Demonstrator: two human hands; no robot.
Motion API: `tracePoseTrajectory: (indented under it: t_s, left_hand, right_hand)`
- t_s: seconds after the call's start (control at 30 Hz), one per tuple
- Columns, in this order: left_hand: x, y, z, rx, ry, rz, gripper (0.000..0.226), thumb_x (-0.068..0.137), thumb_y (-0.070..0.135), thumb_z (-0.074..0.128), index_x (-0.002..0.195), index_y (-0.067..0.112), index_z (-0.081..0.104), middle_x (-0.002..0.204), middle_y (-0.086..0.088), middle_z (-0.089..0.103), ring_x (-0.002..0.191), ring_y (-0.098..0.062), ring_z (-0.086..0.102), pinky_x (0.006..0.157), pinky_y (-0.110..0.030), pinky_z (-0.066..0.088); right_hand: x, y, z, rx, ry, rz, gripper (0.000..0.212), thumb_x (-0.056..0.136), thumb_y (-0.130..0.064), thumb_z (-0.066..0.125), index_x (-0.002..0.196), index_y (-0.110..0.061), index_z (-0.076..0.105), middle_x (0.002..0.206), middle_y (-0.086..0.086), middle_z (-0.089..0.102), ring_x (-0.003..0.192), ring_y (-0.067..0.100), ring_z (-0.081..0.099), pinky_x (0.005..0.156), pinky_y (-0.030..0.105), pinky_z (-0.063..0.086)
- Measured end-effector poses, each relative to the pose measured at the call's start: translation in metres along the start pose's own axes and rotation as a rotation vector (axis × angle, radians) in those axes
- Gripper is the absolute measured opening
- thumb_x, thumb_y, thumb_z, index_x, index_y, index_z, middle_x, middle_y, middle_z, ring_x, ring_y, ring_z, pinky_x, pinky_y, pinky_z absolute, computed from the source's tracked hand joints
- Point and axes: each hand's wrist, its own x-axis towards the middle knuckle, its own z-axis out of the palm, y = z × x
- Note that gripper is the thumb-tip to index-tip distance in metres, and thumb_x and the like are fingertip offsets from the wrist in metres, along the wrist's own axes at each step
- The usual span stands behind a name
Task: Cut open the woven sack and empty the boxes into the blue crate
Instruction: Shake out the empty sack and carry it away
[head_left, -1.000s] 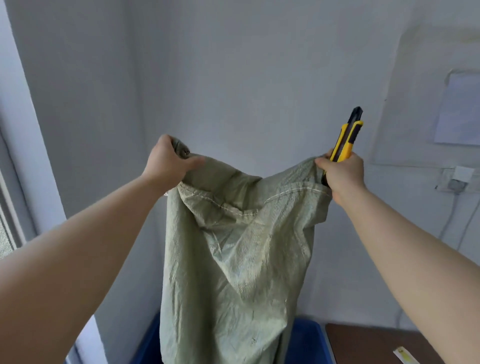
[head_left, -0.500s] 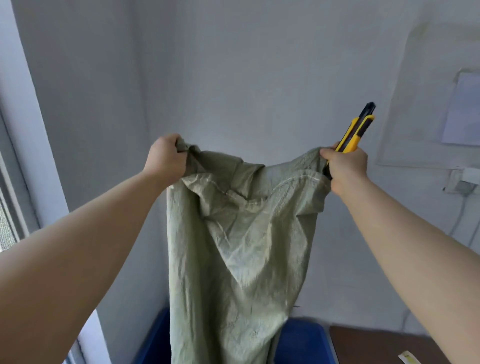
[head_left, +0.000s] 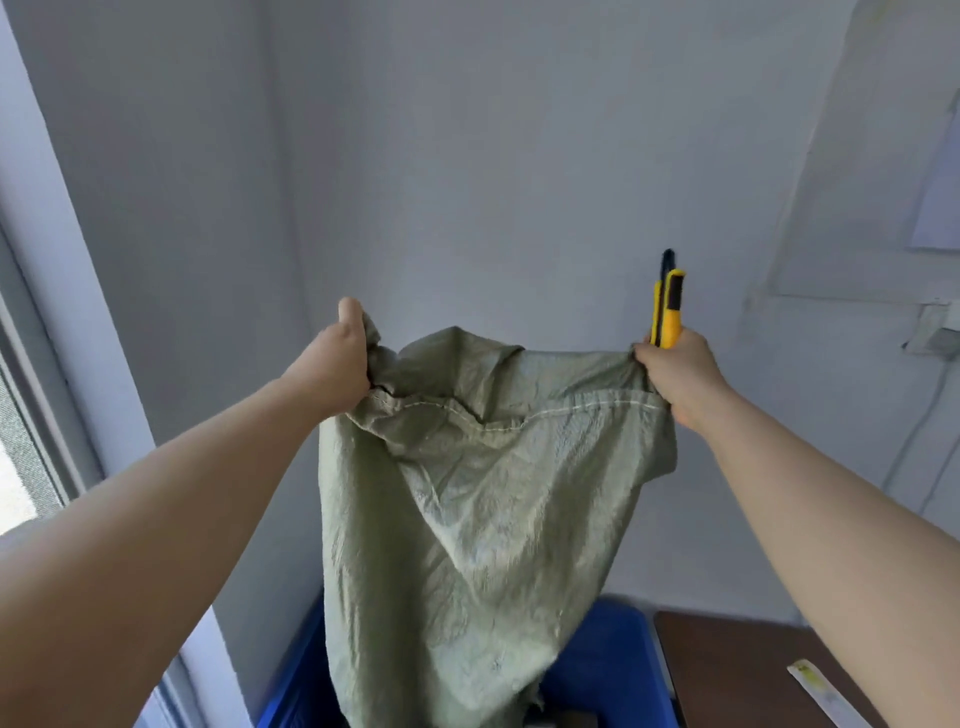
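Observation:
A limp grey-green woven sack (head_left: 467, 519) hangs upside down in front of me, its stitched seam at the top. My left hand (head_left: 337, 358) grips its upper left corner. My right hand (head_left: 675, 374) pinches the upper right corner and also holds a yellow and black utility knife (head_left: 666, 306) pointing up. The sack's lower end drops into the blue crate (head_left: 613, 670) below. What lies inside the crate is hidden by the sack; no boxes show.
A white wall stands close behind. A window frame (head_left: 47, 415) runs down the left. A brown table (head_left: 737, 670) with a pale strip (head_left: 826, 696) sits right of the crate. A wall socket with cables (head_left: 935, 338) is at the right.
Both hands have spread apart and stretched the sack's top edge wider. The knife has swung from a rightward tilt to nearly upright.

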Motion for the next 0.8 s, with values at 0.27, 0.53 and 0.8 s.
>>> tracePoseTrajectory:
  t_s: [0.27, 0.53, 0.8]
  left_hand:
    - [-0.009, -0.014, 0.023, 0.310, -0.084, -0.163, 0.017, 0.081, -0.003, 0.045, 0.086, 0.011, 0.053, 0.085, -0.006, 0.045, 0.078, -0.032, 0.053, 0.063, -0.037, 0.046]
    - [-0.018, -0.030, 0.037, 0.164, -0.179, -0.283, 0.014, 0.081, -0.002, 0.047, 0.092, 0.004, 0.054, 0.069, -0.003, 0.049, 0.075, -0.030, 0.055, 0.064, -0.033, 0.044]
    - [-0.002, 0.030, -0.011, -0.487, 0.275, -0.214, 0.033, 0.086, -0.001, 0.040, 0.111, 0.013, 0.056, 0.096, -0.005, 0.058, 0.084, -0.024, 0.055, 0.062, -0.027, 0.043]
  right_hand:
    - [-0.019, 0.047, -0.011, -0.502, -0.395, 0.064, 0.061, 0.054, -0.029, 0.092, 0.092, -0.016, 0.046, 0.083, 0.003, 0.050, 0.075, 0.021, 0.051, 0.067, 0.035, 0.040]
    - [-0.028, 0.077, -0.020, -0.855, -0.315, 0.041, 0.038, 0.071, -0.011, 0.078, 0.093, -0.009, 0.047, 0.080, 0.006, 0.048, 0.072, 0.024, 0.049, 0.053, 0.030, 0.035]
    - [-0.001, 0.000, -0.021, -0.093, 0.170, 0.043, 0.009, 0.083, -0.010, 0.052, 0.078, -0.014, 0.046, 0.075, 0.008, 0.047, 0.069, 0.025, 0.047, 0.055, 0.031, 0.034]
